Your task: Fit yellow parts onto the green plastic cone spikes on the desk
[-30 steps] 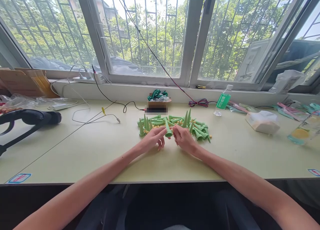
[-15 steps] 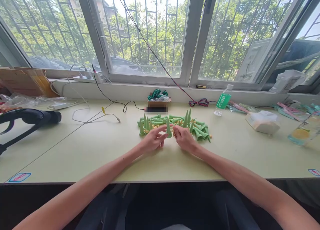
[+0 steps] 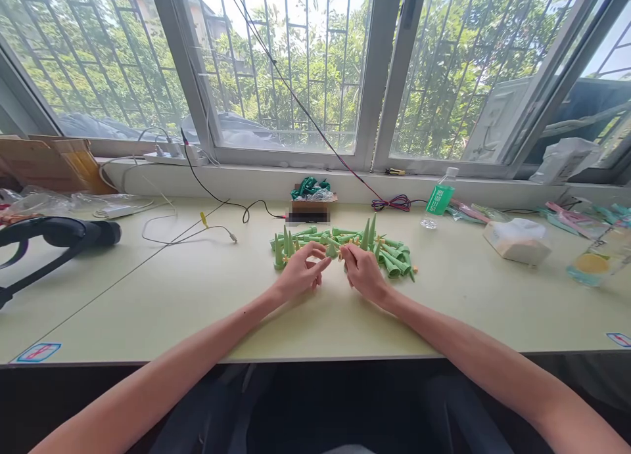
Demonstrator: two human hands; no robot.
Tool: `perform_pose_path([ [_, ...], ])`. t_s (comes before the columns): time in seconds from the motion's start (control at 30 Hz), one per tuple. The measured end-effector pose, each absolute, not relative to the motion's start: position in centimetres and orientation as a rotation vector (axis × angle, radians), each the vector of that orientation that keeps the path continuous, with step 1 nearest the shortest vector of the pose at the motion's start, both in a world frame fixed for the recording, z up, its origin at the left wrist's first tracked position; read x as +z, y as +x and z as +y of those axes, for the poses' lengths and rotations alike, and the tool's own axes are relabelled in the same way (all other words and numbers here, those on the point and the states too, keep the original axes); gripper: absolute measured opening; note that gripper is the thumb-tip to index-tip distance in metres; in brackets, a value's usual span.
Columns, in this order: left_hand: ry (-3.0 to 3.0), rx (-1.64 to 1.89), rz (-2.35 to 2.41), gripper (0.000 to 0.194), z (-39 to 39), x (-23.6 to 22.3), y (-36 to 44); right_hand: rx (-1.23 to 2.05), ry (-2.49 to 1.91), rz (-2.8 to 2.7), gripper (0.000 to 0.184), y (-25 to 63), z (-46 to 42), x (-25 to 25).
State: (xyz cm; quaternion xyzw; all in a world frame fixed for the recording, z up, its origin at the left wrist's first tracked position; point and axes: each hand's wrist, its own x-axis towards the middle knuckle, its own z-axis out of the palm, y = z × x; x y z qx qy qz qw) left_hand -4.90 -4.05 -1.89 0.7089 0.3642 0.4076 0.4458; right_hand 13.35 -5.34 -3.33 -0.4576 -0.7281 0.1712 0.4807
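Left hand (image 3: 302, 270) up front, green cone (image 3: 332, 251) between thumb and fingers! Right hand (image 3: 363, 271) just beside, fingertips pinching yellowish bit (image 3: 340, 249). Heaped green cones (image 3: 395, 255) behind, several upright, on pale table (image 3: 315, 329). Bottle (image 3: 440, 199) right, small box (image 3: 310, 207) beyond heap.

I've got two slim bare forearms (image 3: 197, 350) on my feed, bare fingers (image 3: 351, 255), one tiny round spot (image 3: 244, 313) near the left wrist (image 3: 275, 296).

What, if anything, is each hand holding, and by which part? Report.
Left hand: a cone, exact grip spot unclear. Right hand: seemingly a small piece, its gripped part hidden.
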Motion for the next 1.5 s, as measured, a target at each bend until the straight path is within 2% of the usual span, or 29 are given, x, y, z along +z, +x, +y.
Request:
perform_pose_path([
  [0.1,1.629,0.947,0.880,0.039,-3.9,-1.7,-4.9,0.396,-1.120,-1.762,0.039,13.4,-5.3,-3.3],
  [0.27,1.487,0.690,0.771,0.060,-4.1,-1.6,-5.0,0.414,-1.068,-1.844,0.037,13.5,-5.3,-3.5],
  [0.53,1.500,0.642,0.783,0.061,-4.0,-1.6,-5.2,0.430,-1.060,-1.853,0.036,13.5,-5.4,-3.5],
  [1.1,1.848,0.674,0.796,0.033,-3.9,-2.4,-5.4,0.369,-1.070,-1.862,0.040,13.5,-5.2,-3.5],
  [1.5,2.202,1.025,0.824,0.025,-3.9,-2.7,-5.1,0.367,-1.066,-1.859,0.041,13.4,-5.5,-3.1],
])
